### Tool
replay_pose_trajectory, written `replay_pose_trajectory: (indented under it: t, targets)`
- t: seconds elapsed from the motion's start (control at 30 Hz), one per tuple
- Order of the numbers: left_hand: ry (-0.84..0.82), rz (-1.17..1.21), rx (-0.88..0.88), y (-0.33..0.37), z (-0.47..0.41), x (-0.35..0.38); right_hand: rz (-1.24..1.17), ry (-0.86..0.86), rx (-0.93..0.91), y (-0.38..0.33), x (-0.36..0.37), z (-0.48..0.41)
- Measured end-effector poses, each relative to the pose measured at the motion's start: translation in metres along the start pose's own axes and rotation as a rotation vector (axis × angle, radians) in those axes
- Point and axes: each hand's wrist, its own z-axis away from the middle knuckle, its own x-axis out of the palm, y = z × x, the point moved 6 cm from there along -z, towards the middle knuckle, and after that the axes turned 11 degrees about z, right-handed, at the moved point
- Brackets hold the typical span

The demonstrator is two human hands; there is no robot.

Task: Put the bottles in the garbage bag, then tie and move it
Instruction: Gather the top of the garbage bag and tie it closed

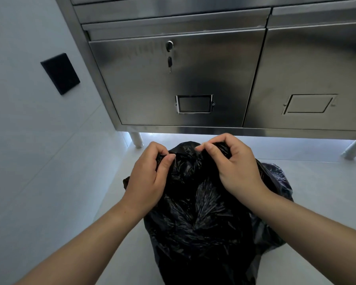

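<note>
Stainless steel cabinet (214, 68) fills the top of the view, standing on short legs, with a lit gap under it. Left door (148, 83) carries a round lock (169, 45) with a key (169, 63) hanging from it and a framed label holder (194, 104) lower down; right door (308, 75) has a similar holder, only partly readable. White wall (25, 120) on the left with a dark rectangular plate (60, 73) mounted on it. Pale floor (321, 192) runs under and around everything. Black garbage bag (201, 219) sits on the floor directly in front of the cabinet, between the two forearms, crumpled and bulky, top gathered upward; a fold of it spreads out to the right. Contents not visible, so can't tell whether bottles are inside. Left hand (150, 175) is at the bag's upper left, grip pressed together on a bunch of the black plastic, thumb against the fingertips. Right hand (232, 165) is at the upper right, fingers curled, grip pinching another bunch of the bag's top edge. The two hands are near each other but apart, with a hump of plastic between them. No knot visible at the bag's top. Both forearms bare, coming in from the lower corners.
</note>
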Motion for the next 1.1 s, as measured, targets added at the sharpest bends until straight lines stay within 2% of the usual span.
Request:
replay_pose_trajectory:
  t: [0.2,0.33,0.4,0.5,0.63,0.87,1.0,1.1]
  targets:
    - [0.0,0.007,0.017,0.005,-0.008,-0.006,-0.117,0.011,-0.008,-0.008,-0.006,-0.007]
    - [-0.09,-0.052,0.007,-0.005,-0.008,-0.01,-0.015,-0.18,-0.057,0.004,0.005,-0.005]
    - [-0.133,-0.062,-0.042,-0.017,-0.002,-0.014,0.019,-0.248,0.007,0.021,0.008,-0.004]
    - [-0.167,-0.098,-0.107,-0.037,0.012,-0.02,0.06,-0.226,0.132,0.048,0.0,-0.004]
    - [-0.257,-0.195,-0.083,-0.05,0.027,-0.017,0.178,-0.239,0.155,0.067,-0.002,0.002]
    - [-0.204,-0.362,-0.191,-0.073,0.037,-0.048,0.227,-0.135,0.283,0.093,-0.033,0.005]
    - [-0.199,-0.319,-0.167,-0.062,0.024,-0.05,0.246,-0.085,0.254,0.08,-0.035,-0.003]
    - [-0.1,-0.193,-0.166,-0.048,0.01,-0.046,0.22,-0.168,0.197,0.061,-0.024,-0.003]
